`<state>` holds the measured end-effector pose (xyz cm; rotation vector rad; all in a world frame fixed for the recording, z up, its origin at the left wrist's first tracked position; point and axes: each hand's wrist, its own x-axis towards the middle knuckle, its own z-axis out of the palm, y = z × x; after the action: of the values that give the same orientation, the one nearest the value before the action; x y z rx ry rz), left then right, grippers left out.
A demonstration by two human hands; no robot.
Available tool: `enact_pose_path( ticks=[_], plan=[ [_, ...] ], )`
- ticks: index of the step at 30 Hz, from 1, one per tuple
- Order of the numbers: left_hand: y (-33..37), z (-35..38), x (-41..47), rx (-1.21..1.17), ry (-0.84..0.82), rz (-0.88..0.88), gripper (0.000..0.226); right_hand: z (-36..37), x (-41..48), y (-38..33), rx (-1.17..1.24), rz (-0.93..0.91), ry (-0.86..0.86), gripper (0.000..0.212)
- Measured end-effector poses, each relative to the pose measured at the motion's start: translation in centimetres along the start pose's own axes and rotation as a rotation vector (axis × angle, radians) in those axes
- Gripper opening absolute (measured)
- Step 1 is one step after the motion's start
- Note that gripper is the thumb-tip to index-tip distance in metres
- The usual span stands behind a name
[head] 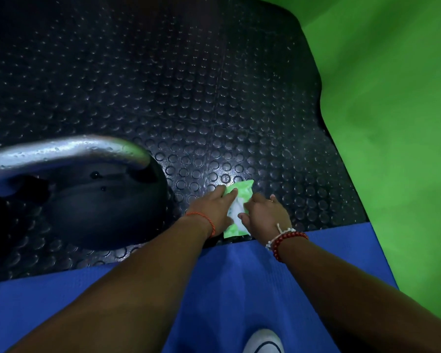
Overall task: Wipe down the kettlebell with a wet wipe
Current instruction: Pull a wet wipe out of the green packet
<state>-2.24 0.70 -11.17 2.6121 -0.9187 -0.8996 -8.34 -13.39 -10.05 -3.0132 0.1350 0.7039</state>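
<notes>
At the left edge of the studded black rubber floor point(163, 85), our kettlebell point(97, 200) stands upright, its grey handle point(61, 151) arched over the dark round body. Just to its right, near the floor's front edge, our left hand point(213, 210), an orange cord bracelet point(204, 220) at the wrist, presses down on a green pack of wet wipes point(236, 210), fingers curled over its left side and holding it in place. Our right hand point(264, 212), wearing red bead and white bracelets point(285, 240), pinches narrowly at the white middle of the pack; we cannot tell if a wipe is caught between the fingers. Both forearms cross a blue mat point(61, 307) that meets the floor's front edge. A green mat point(392, 123) borders the floor on the right.
</notes>
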Motion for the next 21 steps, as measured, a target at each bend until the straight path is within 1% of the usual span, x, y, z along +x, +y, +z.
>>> enact_pose_path(
  ticks=[3,6,10,15,21],
  plan=[
    [-0.4,0.5,0.6,-0.001,0.043,0.002,0.080,0.3,0.7,-0.6,0.008,0.077,0.030,0.031],
    [-0.5,1.1,0.9,0.039,0.086,-0.006,0.081,0.5,1.0,-1.2,0.023,0.159,0.049,0.023],
    [-0.6,1.9,1.2,0.102,0.131,-0.022,0.082,0.6,1.0,-1.4,0.074,0.247,0.051,0.019],
    [-0.6,1.8,1.3,0.134,0.126,-0.022,0.082,0.5,0.8,-1.1,0.148,0.295,0.057,0.020],
    [0.0,1.7,1.2,0.173,0.124,-0.052,0.082,0.4,0.5,-0.8,0.206,0.304,0.041,0.018]
  ],
)
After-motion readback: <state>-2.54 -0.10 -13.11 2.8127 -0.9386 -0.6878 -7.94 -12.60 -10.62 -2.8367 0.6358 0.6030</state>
